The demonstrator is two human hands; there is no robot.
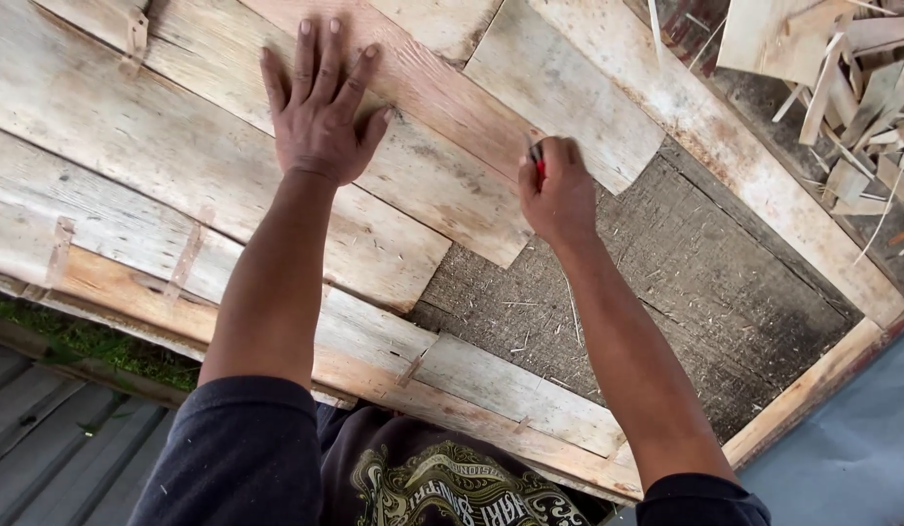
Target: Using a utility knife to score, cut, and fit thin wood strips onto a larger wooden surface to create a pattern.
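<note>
Left hand [320,107]: flat, fingers spread, palm pressed on pale wooden board [394,185], no grip on anything. Right hand [559,195]: grip closed around red pencil [539,164], tip at the board's lower right edge. Dark rough panel [647,292] lies exposed beside board. Wood scraps [851,88] piled upper right.
</note>
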